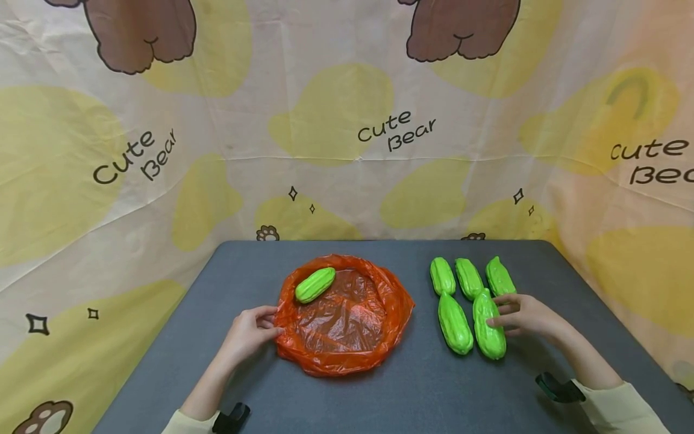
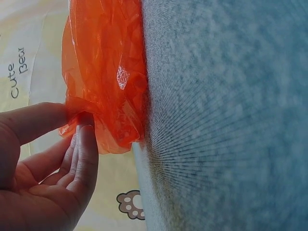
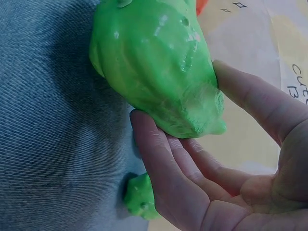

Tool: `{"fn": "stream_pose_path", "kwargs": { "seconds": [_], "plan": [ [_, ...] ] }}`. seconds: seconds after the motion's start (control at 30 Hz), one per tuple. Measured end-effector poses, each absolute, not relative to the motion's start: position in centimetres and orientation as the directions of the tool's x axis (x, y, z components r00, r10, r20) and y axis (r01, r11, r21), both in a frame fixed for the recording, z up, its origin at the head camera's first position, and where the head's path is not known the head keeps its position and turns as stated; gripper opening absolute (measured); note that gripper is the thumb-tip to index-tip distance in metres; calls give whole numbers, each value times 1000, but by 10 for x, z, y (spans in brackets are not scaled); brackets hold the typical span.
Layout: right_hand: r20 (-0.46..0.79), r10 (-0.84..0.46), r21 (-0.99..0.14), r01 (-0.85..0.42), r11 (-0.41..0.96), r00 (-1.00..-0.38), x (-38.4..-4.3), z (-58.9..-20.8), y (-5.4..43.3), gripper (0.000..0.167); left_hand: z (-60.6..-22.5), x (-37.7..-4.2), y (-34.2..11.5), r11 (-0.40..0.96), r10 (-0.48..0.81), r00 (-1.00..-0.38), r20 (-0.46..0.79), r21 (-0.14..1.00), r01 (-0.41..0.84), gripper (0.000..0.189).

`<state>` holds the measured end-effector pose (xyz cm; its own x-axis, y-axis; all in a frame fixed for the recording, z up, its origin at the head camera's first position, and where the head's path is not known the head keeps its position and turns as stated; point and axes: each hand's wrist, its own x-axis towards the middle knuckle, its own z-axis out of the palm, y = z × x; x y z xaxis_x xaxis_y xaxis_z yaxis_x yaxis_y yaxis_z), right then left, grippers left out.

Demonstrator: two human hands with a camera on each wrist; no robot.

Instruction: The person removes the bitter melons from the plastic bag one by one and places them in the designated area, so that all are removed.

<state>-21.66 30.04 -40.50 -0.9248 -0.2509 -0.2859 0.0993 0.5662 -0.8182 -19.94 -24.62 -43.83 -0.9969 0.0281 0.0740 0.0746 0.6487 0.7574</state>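
Note:
My left hand (image 1: 252, 331) pinches the left rim of an orange-red plastic bag (image 1: 347, 364) between thumb and fingers. The bag stands on the table with its rim rolled down and its mouth wide; the left wrist view shows the pinched film (image 2: 108, 82) up close. One green bitter melon (image 1: 315, 285) lies inside, at the back left. To the right, my right hand (image 1: 526, 314) holds the front right bitter melon (image 1: 489, 328), thumb on one side and fingers on the other. In the right wrist view this melon (image 3: 154, 62) shows a glossy, bumpy, ridged skin.
Beside the held one lies another bitter melon (image 1: 454, 323). Behind them are three more in a row: left (image 1: 442, 276), middle (image 1: 468, 278) and right (image 1: 500, 276). The dark grey table (image 1: 347, 404) ends at a patterned cloth backdrop (image 1: 325, 120).

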Motion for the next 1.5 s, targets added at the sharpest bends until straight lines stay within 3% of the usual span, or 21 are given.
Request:
{"fn": "stream_pose_path", "kwargs": {
  "seconds": [1.5],
  "plan": [
    [-354,-277,-824,157,544,-893,-220,-417,308,72,-438,-200,-246,643,27,-997,72,763,73,45]
  ]
}}
